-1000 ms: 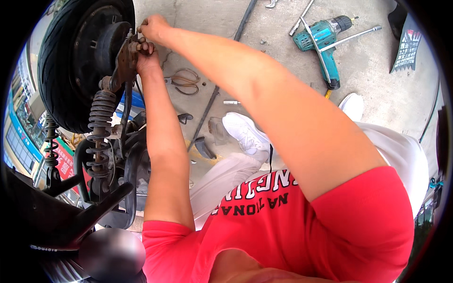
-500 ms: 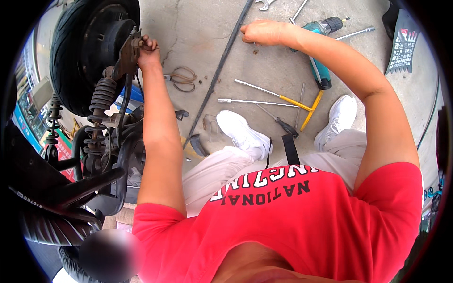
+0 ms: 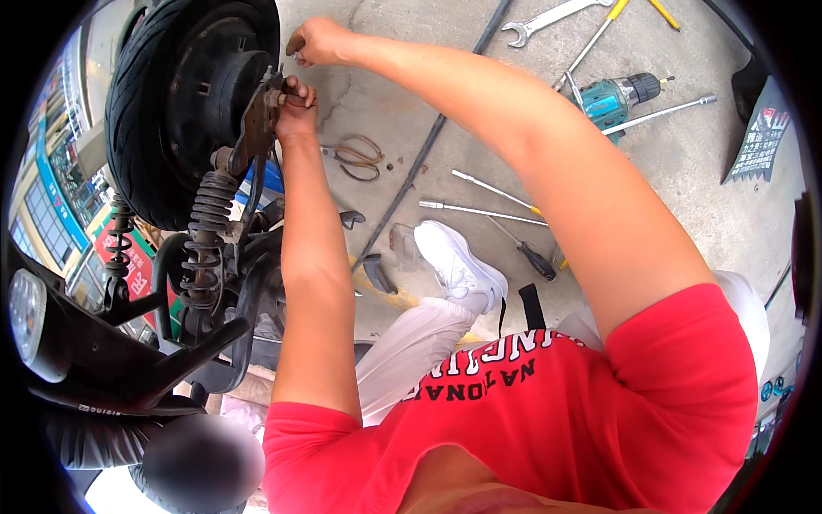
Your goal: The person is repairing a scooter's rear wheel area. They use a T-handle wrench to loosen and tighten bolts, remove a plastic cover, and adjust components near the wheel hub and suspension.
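Observation:
My left hand [image 3: 297, 113] is at the end of the wheel axle [image 3: 277, 98], its fingers curled round the tip. The axle sticks out through a rusty metal bracket [image 3: 255, 120] beside the hub of a black-tyred wheel [image 3: 193, 111]. Just beyond it, my right hand [image 3: 318, 41] is raised with fingers pinched together. A small greyish bit shows at those fingertips, too small to name. Below the bracket stands a rusty coil-spring shock absorber [image 3: 210, 214].
On the concrete floor lie scissors [image 3: 358, 158], a long dark bar [image 3: 419, 158], an open-end wrench [image 3: 556, 21], a teal power drill [image 3: 608, 101], a screwdriver [image 3: 537, 260] and long socket wrenches [image 3: 479, 211]. A person's blurred head [image 3: 201, 463] is at lower left.
My right hand has moved left from above the floor tools to beside the wheel, near my left hand. My left hand has stayed at the axle end. The view has shifted.

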`<state>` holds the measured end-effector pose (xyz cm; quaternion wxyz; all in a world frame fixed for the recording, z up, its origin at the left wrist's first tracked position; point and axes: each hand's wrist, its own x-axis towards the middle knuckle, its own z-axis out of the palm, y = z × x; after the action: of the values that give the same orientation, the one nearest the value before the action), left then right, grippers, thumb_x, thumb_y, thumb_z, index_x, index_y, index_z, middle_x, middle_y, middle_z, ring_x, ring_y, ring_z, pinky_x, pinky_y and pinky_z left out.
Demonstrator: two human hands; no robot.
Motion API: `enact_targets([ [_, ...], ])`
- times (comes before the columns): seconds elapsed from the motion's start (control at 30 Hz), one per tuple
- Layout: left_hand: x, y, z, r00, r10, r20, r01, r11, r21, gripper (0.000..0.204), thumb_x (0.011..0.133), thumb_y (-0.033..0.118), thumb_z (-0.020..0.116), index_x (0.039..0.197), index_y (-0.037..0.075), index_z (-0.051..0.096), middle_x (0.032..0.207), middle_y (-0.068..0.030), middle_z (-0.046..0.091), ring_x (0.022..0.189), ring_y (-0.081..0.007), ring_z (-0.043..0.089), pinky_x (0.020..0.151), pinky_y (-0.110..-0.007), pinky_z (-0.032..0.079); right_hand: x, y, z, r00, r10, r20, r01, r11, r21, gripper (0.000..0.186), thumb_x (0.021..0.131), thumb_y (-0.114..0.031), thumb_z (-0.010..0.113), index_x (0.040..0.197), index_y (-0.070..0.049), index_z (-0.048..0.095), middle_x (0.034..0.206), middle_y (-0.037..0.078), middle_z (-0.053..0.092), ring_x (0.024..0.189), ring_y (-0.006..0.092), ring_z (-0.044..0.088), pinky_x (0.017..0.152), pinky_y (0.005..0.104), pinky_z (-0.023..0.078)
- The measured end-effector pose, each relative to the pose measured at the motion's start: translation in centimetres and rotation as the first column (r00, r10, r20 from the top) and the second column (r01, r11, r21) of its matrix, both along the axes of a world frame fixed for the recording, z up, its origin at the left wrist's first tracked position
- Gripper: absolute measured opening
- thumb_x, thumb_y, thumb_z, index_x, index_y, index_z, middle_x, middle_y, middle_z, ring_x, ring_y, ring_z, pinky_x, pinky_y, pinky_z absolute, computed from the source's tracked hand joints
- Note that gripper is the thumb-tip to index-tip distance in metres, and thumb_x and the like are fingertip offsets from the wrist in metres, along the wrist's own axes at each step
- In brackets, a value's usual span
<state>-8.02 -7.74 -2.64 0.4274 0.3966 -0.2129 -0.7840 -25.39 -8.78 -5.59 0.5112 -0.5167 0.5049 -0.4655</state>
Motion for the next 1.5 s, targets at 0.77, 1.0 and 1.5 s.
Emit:
enact_targets([
  [0.77,1.4,0.3,-0.6,0.998,0.050,-0.040,-0.048,0.998,0.049,0.032,0.078,0.037,0.046,0.094,0.010,0.055,0.075,-0.0064,0.049,0.061,-0.0201,0.041,0.052,-0.031,0.032,3.8,-5.6,0.0,0.886,0.460,-0.057,-0.438,0.871,0.223,0.031,0.088,-0.030,0.051,0.086,-0.003,0.066,0.079,0.012,0.065,0.063,0.0227,0.064,0.053,0.0319,0.053],
  [1.0,-0.8,-0.9,-1.0,1.000,0.025,-0.005,-0.025,1.000,0.010,0.037,0.075,0.036,0.048,0.098,0.007,0.052,0.071,-0.0041,0.043,0.059,-0.0173,0.039,0.051,-0.029,0.031,4.9,-8.1,-2.9,0.920,0.238,-0.311,-0.210,0.970,0.122,0.051,0.089,-0.049,0.039,0.096,-0.007,0.066,0.099,0.011,0.064,0.093,0.0307,0.060,0.079,0.0451,0.045],
  [1.5,0.3,0.2,-0.3,0.998,0.063,-0.001,-0.063,0.998,0.028,0.034,0.076,0.037,0.044,0.095,0.009,0.050,0.073,-0.0036,0.041,0.063,-0.0175,0.037,0.056,-0.030,0.030,3.6,-5.8,-0.6,0.905,0.425,-0.009,-0.405,0.869,0.285,0.047,0.088,-0.049,0.044,0.081,-0.005,0.062,0.071,0.003,0.059,0.058,0.0171,0.053,0.053,0.0300,0.044],
])
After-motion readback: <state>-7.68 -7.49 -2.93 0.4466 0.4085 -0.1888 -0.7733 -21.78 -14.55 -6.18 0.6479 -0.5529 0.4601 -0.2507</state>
